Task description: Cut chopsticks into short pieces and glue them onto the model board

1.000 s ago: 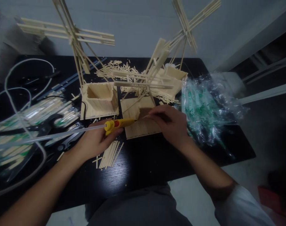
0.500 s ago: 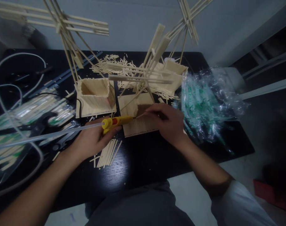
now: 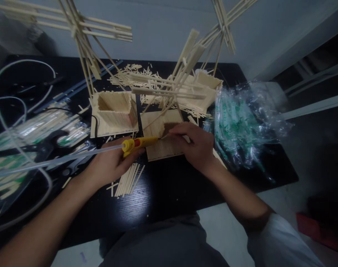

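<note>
My left hand is wrapped round a yellow hot glue gun, a long clear glue stick running out of its back to the left. The nozzle points right, close to my right fingertips. My right hand is closed in a pinch, and a thin wooden stick shows at its fingertips, mostly hidden. Both meet over a square base of wooden sticks, which carries a small low stick wall. Behind it rises a stick windmill frame, partly overlapping the base in view.
A stick-built box on a base stands left, below tall crossed sticks. Loose sticks lie near the front; a pile of cut pieces is behind. Clear bags with green contents sit right. A white cable loops at left.
The glue gun and both hands stay almost in place over the base; my right hand shifts slightly left. The whole view has moved a little.
</note>
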A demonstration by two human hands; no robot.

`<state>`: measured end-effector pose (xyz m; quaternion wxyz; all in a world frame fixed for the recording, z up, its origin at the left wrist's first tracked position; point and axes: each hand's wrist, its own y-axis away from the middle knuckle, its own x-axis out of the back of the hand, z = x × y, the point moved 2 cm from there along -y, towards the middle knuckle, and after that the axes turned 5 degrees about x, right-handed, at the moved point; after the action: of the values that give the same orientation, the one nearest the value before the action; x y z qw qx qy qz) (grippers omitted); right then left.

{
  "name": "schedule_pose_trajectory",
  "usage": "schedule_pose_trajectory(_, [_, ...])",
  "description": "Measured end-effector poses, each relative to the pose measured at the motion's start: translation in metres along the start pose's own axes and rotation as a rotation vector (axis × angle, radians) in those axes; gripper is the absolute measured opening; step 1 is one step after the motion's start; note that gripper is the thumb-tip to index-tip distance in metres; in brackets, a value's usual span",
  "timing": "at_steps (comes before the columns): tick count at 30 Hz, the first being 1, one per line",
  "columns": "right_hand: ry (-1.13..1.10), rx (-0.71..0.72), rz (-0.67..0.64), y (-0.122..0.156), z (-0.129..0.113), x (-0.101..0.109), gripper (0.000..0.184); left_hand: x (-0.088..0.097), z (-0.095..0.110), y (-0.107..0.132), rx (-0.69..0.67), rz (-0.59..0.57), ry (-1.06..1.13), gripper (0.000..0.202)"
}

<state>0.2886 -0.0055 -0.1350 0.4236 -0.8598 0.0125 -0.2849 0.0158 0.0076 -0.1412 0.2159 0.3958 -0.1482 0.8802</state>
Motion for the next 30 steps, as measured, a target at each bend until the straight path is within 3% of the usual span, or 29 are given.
schedule_pose_trajectory(8, [0.081,0.06,0.034,0.002,0.0,-0.008,0.007,0.003,-0.001,0.002,-0.015,0.049,0.008,0.03])
schedule_pose_trajectory(17, [0.134,0.092,-0.015,0.006,0.003,-0.007,0.018,0.008,0.001,0.008,-0.075,0.203,0.045,0.03])
schedule_pose_trajectory(23, [0.093,0.11,-0.014,0.007,0.002,-0.007,0.022,0.004,-0.004,0.014,0.0,0.23,0.08,0.026])
schedule_pose_trajectory(30, [0.105,0.117,0.019,0.004,-0.001,-0.011,0.017,0.002,-0.007,0.017,0.118,0.183,0.075,0.028])
